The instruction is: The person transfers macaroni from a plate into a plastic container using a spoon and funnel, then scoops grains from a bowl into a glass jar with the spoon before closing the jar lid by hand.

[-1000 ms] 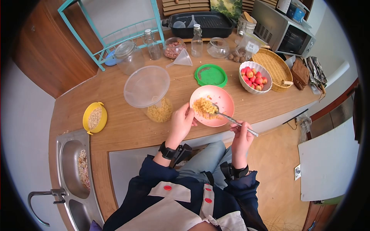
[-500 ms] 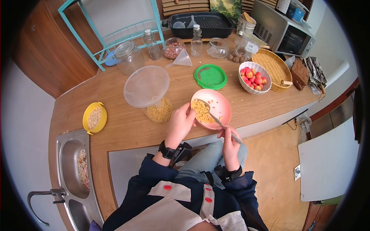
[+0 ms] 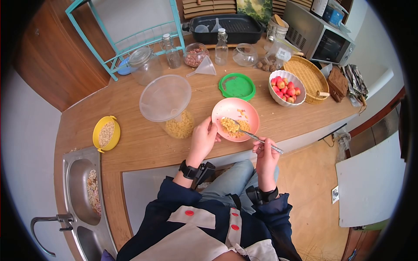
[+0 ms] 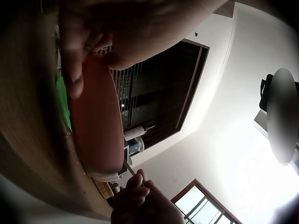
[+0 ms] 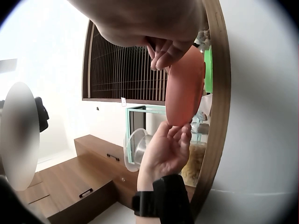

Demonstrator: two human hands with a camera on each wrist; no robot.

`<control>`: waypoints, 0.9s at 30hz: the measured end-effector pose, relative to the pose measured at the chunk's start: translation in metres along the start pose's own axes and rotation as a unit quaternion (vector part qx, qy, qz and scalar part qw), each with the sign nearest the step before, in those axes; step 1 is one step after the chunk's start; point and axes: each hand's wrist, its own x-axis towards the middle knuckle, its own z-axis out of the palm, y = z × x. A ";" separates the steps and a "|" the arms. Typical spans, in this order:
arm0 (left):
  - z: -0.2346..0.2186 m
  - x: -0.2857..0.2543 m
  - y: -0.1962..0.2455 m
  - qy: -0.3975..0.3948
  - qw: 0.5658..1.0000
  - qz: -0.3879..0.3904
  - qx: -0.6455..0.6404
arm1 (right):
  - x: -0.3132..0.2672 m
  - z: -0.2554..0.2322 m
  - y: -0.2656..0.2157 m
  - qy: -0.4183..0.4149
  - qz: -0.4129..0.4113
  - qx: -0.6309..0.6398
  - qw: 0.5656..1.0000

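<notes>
My left hand (image 3: 203,140) grips the left edge of a pink bowl (image 3: 251,112), thumb at the rim and fingers underneath. The left wrist view shows the outside of the tilted bowl (image 4: 100,126) above the counter. My right hand (image 3: 266,161) pinches the handle of a metal spoon (image 3: 263,140). A heap of small yellow pasta-like pieces (image 3: 229,125) fills the spoon's head, over more of them and some pinkish bits in the bowl. Left of the bowl, a clear jar (image 3: 180,126) holds similar yellow pieces, with a wide clear funnel (image 3: 165,98) on top.
Behind the bowl lies a green lid (image 3: 237,87). A white bowl (image 3: 278,98) of small red fruit stands at right beside a wicker tray (image 3: 311,76). A yellow strainer (image 3: 114,141) of flakes sits near the sink (image 3: 72,161). Bottles, jars and a small funnel (image 3: 204,67) line the back.
The spoon dipped into the yellow pieces half a second ago and is now raised with a heap on it. My right hand moved left, then back up and right; the bowl's tilt shifted slightly.
</notes>
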 end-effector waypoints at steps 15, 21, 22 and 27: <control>-0.067 -0.065 0.028 0.320 0.816 0.372 0.306 | 0.067 0.064 -0.066 -0.103 -0.071 0.003 0.992; -0.104 -0.040 0.077 0.311 0.800 0.323 0.399 | 0.075 0.136 -0.067 -0.215 -0.043 0.064 0.974; -0.108 -0.036 0.074 0.283 0.828 0.321 0.362 | 0.074 0.143 -0.063 -0.226 -0.031 0.071 0.971; -0.118 -0.028 0.061 0.207 0.884 0.323 0.267 | 0.063 0.159 -0.044 -0.216 0.004 0.033 0.976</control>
